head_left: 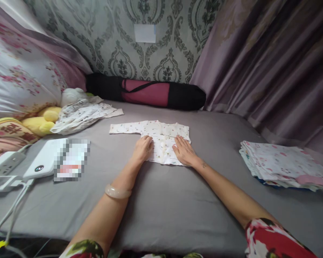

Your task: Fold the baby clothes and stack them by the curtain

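A small white long-sleeved baby shirt [164, 148] with a scattered print lies flat on the grey bed sheet [177, 200]. One sleeve [125, 128] stretches out to the left, while the right sleeve is folded across the chest. My left hand [143, 147] is at the shirt's left side, its fingers bent and closed on the fabric. A pale bangle [117, 192] circles that forearm. Flat over the shirt's right side lies my right hand [184, 150], its fingers stretched out on the cloth.
Folded printed clothes [282, 163] are stacked at the right. Crumpled printed clothing [83, 113] lies left, near yellow plush toys [47, 120]. A white power bank [47, 157], a blurred-out flat item [72, 159], and a power strip [6, 161] with cables sit nearer. A black-and-maroon bag [146, 93] lines the wall.
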The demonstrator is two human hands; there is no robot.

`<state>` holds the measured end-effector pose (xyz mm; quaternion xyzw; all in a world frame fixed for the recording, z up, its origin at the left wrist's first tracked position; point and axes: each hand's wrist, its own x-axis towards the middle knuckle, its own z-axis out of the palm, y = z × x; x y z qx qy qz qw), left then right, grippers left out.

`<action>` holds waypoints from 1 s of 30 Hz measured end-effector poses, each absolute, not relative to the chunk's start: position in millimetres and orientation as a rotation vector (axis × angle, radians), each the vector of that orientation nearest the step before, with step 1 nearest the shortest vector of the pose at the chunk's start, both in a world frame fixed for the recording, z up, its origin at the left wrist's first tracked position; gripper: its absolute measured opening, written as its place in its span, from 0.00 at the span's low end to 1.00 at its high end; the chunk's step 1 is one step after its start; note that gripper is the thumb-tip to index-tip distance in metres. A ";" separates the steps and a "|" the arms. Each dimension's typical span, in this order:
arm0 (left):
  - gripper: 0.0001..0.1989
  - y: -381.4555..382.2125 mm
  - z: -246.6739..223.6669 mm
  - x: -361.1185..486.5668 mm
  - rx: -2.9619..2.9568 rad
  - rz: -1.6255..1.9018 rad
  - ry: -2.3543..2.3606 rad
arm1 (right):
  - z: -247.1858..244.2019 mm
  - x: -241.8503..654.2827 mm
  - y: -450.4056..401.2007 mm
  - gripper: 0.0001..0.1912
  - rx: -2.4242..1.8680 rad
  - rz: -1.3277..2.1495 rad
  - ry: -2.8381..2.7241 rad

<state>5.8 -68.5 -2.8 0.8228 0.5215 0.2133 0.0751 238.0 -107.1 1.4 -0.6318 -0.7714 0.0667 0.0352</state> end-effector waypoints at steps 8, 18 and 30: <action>0.11 -63.1 -5.6 -0.3 2.392 0.731 1.605 | 7.8 222.6 -118.0 0.35 -1.857 0.289 -2.433; 0.11 -69.1 3.4 -8.0 2.220 0.677 1.955 | 13.0 208.8 -126.1 0.35 -1.786 0.285 -2.494; 0.09 -77.0 28.3 -12.3 1.815 0.341 2.126 | 15.1 190.3 -127.8 0.34 -1.610 0.255 -2.642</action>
